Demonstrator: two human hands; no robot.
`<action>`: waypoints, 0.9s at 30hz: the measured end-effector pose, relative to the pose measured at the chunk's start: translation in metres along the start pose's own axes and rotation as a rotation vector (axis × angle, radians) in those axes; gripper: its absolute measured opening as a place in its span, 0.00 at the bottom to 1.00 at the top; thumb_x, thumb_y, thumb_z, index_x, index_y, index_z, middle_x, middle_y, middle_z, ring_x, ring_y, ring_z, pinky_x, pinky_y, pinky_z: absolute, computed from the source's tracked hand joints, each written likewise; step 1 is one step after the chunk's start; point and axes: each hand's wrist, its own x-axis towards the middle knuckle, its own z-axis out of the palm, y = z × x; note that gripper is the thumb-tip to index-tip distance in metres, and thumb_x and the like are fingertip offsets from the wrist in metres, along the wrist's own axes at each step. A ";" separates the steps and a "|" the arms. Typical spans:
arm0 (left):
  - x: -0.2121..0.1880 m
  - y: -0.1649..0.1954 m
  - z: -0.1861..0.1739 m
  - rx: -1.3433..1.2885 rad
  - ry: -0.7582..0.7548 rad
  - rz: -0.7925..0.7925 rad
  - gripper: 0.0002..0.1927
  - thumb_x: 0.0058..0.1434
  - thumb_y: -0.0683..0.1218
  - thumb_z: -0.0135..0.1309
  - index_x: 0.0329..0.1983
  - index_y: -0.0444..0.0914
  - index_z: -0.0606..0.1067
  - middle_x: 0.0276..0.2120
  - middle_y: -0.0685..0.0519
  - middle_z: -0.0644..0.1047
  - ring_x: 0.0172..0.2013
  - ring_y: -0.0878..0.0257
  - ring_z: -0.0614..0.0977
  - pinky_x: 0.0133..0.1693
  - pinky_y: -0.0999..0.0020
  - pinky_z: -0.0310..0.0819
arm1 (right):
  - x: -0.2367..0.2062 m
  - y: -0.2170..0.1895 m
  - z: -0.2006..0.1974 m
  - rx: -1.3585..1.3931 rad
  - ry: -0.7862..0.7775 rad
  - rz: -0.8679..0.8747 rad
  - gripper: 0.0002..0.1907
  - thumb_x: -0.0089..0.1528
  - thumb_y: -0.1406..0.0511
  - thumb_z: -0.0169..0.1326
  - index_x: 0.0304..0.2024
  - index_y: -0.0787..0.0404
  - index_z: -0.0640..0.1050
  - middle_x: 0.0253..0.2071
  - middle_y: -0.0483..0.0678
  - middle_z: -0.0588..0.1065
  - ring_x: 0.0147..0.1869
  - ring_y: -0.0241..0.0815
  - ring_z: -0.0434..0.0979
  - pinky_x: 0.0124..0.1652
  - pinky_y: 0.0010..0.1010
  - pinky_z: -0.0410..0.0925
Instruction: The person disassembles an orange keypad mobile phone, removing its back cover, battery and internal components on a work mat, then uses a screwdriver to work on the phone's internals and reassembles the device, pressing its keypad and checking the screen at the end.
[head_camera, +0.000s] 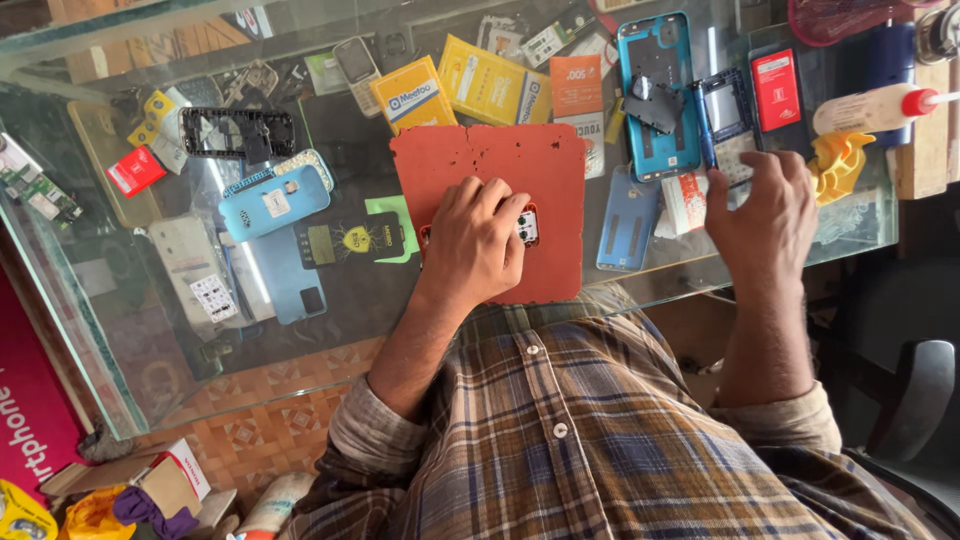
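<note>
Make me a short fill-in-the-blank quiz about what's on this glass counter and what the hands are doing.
1. The left hand presses a phone down on a ____ mat.
2. The right hand reaches toward a small ____ phone frame.
3. The white bottle has a ____ cap.

Missing words: red; dark blue; red

Left hand (478, 243) curled, right hand (762, 210) spread

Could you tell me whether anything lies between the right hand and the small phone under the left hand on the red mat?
Yes. A light blue phone back cover lies on the glass between the right hand and the small phone, which the left hand holds on the red mat.
</note>
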 end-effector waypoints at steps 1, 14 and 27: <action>0.000 0.000 -0.001 0.001 0.003 0.004 0.17 0.54 0.39 0.54 0.49 0.34 0.78 0.40 0.49 0.73 0.43 0.51 0.74 0.48 0.54 0.69 | -0.001 0.009 0.002 -0.045 0.017 -0.012 0.15 0.66 0.64 0.64 0.50 0.68 0.79 0.50 0.57 0.75 0.60 0.59 0.74 0.60 0.48 0.67; -0.024 -0.005 -0.015 0.032 0.120 -0.024 0.21 0.66 0.49 0.58 0.59 0.34 0.75 0.54 0.48 0.74 0.56 0.50 0.74 0.59 0.51 0.63 | 0.006 0.031 0.010 -0.008 -0.145 0.184 0.28 0.63 0.55 0.69 0.53 0.70 0.77 0.52 0.61 0.72 0.58 0.63 0.71 0.58 0.50 0.64; -0.073 -0.040 -0.013 -0.032 0.298 -0.125 0.29 0.71 0.60 0.51 0.61 0.31 0.74 0.61 0.45 0.73 0.61 0.47 0.73 0.64 0.49 0.62 | 0.001 0.040 -0.007 -0.043 -0.185 0.008 0.30 0.61 0.53 0.72 0.56 0.69 0.81 0.53 0.58 0.73 0.62 0.58 0.72 0.58 0.45 0.67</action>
